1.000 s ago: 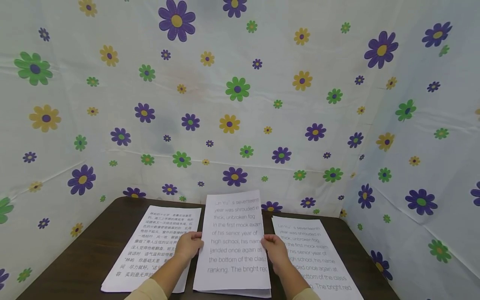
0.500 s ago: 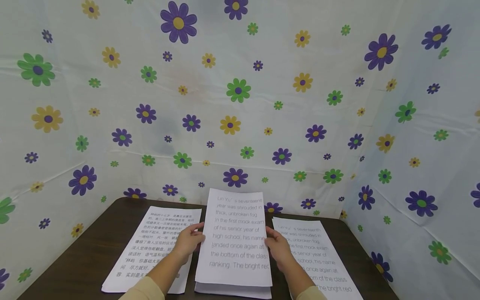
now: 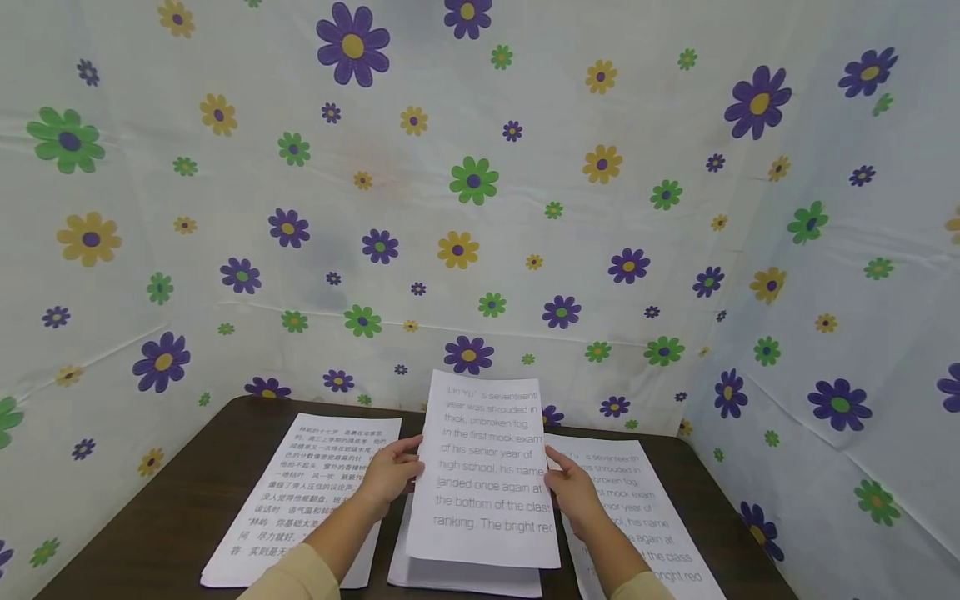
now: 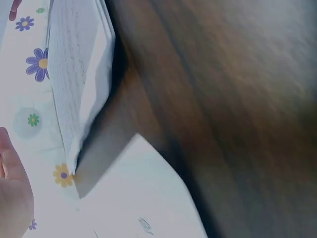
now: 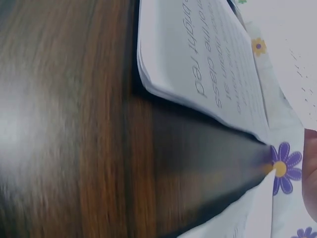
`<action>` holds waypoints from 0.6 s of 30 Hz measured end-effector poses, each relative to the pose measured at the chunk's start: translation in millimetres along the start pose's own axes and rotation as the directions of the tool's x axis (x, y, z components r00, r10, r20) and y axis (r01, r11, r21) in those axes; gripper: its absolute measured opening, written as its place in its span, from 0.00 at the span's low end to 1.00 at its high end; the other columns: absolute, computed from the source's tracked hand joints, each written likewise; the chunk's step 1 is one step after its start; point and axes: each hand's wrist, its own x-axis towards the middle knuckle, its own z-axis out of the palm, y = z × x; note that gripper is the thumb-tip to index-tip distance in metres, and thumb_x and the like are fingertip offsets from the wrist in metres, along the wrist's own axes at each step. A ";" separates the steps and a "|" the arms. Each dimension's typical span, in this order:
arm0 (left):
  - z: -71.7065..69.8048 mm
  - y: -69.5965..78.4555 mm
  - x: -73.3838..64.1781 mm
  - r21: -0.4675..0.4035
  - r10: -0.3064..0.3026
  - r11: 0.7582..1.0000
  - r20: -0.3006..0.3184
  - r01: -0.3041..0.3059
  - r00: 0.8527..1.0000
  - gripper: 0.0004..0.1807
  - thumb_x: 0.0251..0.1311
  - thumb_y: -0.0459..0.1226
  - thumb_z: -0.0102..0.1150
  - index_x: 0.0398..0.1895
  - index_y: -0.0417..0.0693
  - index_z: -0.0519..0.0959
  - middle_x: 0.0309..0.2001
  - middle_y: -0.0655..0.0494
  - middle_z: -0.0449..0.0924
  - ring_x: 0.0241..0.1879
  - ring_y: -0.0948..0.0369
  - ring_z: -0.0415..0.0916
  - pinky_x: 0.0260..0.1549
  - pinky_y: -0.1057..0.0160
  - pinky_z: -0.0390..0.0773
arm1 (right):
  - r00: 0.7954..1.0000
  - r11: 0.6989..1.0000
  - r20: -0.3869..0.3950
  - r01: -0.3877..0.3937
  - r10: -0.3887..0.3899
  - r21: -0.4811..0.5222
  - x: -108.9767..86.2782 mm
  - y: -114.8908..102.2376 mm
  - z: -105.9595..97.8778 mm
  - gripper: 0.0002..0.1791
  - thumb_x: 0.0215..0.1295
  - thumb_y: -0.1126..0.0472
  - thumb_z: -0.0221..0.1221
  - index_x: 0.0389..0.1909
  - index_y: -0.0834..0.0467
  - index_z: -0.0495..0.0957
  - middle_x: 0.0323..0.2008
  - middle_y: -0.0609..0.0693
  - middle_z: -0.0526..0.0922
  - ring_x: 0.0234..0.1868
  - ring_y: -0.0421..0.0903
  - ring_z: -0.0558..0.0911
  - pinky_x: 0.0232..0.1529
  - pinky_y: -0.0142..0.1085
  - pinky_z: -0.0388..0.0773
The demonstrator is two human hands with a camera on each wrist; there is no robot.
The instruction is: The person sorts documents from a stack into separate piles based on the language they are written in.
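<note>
Both hands hold a white printed sheet of paper by its long sides, tilted up over the middle stack of paper. My left hand pinches the left edge, and my right hand pinches the right edge. Large English text faces me on the sheet. Only the lower part of the stack beneath shows. In the left wrist view part of the left hand shows at the left border; the right wrist view catches a bit of the right hand at its right border.
A stack of Chinese-text pages lies on the left of the dark wooden table. On the right lies a stack of English-text pages, partly covered by the right arm. A flower-patterned cloth encloses the back and sides.
Both hands have raised the sheet off the middle stack and moved it slightly right and away from me. More of the stack beneath now shows. The side stacks stay put.
</note>
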 end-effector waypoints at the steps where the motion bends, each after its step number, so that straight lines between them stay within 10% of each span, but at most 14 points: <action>1: 2.1 0.7 0.5 -0.003 0.001 1.000 0.003 -0.001 1.000 0.31 0.58 0.28 0.56 0.68 0.38 0.68 0.45 0.43 0.83 0.38 0.58 0.84 0.40 0.56 0.85 | 1.000 1.000 -0.004 -0.001 0.001 -0.001 -0.6 0.0 -2.6 0.30 0.67 0.66 0.50 0.72 0.58 0.62 0.48 0.61 0.83 0.39 0.45 0.84 0.41 0.41 0.85; 18: 49.6 13.8 2.6 -0.022 0.016 1.000 0.113 -0.014 0.993 0.30 0.59 0.29 0.57 0.68 0.39 0.68 0.45 0.44 0.79 0.38 0.59 0.83 0.40 0.55 0.86 | 0.998 0.998 -0.050 -0.030 0.027 -0.054 -4.3 11.1 -58.5 0.29 0.70 0.65 0.48 0.72 0.59 0.62 0.50 0.64 0.82 0.39 0.45 0.85 0.41 0.41 0.85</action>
